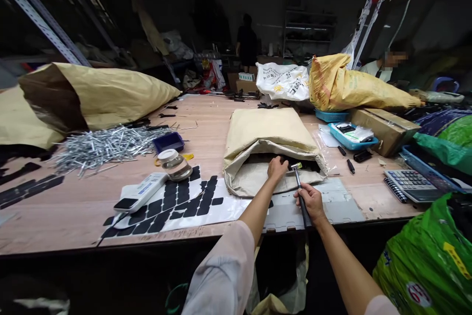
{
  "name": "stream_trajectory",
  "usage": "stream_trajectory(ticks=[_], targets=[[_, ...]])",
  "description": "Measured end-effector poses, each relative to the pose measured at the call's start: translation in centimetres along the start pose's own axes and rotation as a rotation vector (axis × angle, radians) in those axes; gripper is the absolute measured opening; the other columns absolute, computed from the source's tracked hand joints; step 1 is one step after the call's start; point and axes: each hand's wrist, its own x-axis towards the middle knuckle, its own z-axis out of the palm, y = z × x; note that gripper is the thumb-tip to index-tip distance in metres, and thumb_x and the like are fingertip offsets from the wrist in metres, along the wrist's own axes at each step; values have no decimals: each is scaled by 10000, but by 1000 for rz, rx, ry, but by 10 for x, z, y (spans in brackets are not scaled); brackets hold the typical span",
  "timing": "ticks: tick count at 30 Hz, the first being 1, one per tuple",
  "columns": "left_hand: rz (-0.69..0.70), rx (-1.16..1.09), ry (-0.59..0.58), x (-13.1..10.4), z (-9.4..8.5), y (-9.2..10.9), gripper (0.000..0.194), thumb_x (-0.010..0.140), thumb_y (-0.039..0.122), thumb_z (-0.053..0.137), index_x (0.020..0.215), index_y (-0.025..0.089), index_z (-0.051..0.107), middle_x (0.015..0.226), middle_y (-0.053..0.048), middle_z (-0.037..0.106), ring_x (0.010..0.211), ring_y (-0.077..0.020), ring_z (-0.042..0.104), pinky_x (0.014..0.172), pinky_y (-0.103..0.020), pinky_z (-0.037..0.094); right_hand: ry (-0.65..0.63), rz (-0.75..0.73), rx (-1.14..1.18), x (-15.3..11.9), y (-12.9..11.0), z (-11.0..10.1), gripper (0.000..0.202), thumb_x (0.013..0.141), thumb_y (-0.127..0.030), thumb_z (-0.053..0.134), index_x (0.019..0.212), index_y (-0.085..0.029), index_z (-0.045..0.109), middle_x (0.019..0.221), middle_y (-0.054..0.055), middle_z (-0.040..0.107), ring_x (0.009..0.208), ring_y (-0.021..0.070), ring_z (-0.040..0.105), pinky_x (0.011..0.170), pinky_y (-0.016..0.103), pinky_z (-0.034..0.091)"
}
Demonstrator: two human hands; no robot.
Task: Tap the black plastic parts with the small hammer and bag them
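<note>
A beige paper sack (267, 128) lies on the table with its mouth gaping towards me, and dark pieces show inside. At that mouth is my left hand (277, 169), its fingers curled together by a small dark piece; what they pinch is too hidden to name. My right hand (313, 203) is wrapped round the black handle of a small hammer (298, 181). The hammer's head, with a yellowish face, points up just right of my left fingers. Below both hands lies a grey board (320, 202) on the table edge.
Left are a heap of metal rods (110, 148), a navy tray (168, 142), a glass jar (175, 167), a white device (142, 192) and sheets of black pads (177, 202). Right are a blue basket (352, 144), a carton (387, 130), a calculator (413, 182) and a green sack (424, 256).
</note>
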Motion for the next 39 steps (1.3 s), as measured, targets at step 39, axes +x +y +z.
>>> stream_trajectory(ticks=[39], targets=[[184, 150, -133, -47, -38, -63, 216, 819, 399, 727, 1013, 327, 787, 1020, -21, 699, 1090, -260, 539, 978, -381, 356, -123, -109, -224, -10, -2, -2, 437, 736, -384, 698, 1101, -144, 700, 673, -32, 662, 429, 105, 530, 420, 238, 422]])
